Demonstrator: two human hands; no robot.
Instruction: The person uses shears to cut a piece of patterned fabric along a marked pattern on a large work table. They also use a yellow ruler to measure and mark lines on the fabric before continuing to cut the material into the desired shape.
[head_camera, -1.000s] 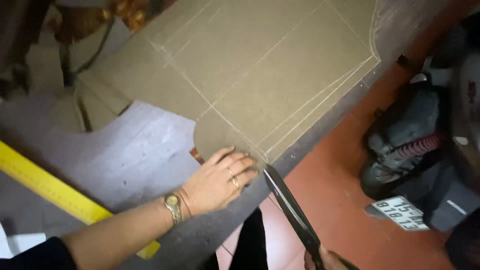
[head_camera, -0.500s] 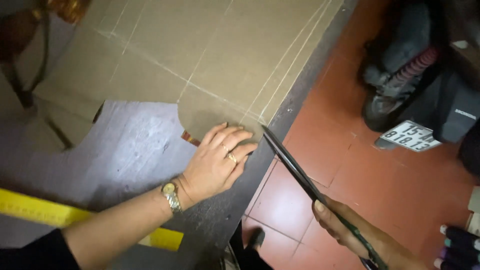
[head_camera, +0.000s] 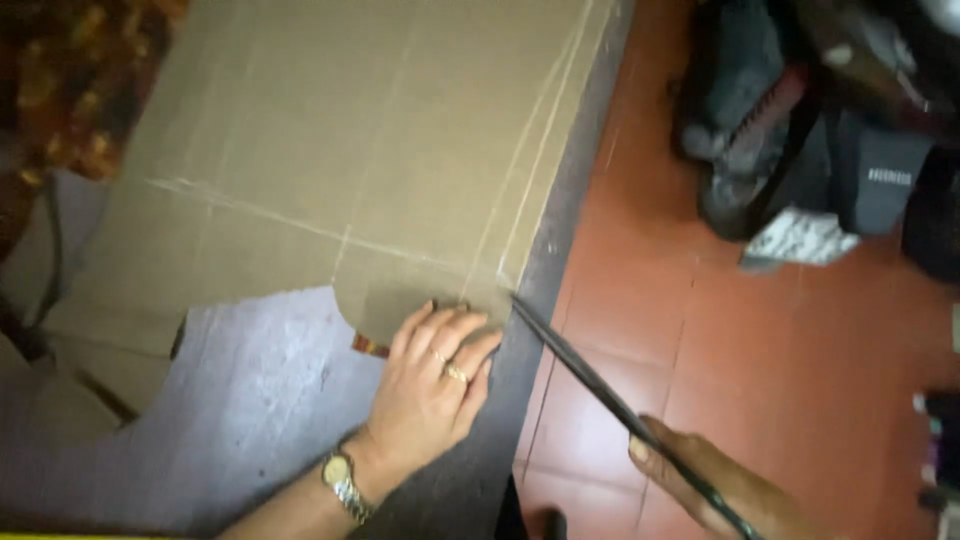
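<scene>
Brown fabric (head_camera: 380, 150), marked with pale chalk lines and cut in a curve along its near edge, lies spread on the grey bench (head_camera: 260, 400), reaching its right edge. Left hand (head_camera: 430, 390) presses flat, fingers together, on the cloth's near right corner. Right hand (head_camera: 720, 490), low at the near right over the red floor (head_camera: 760, 340), is clamped on long dark scissors (head_camera: 600, 390) whose tip meets the fabric's edge

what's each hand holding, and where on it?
Right hand: long scissors, gripped at the handle end. Left hand: holds nothing, lies flat pressing the tan fabric near its cut edge.
</scene>
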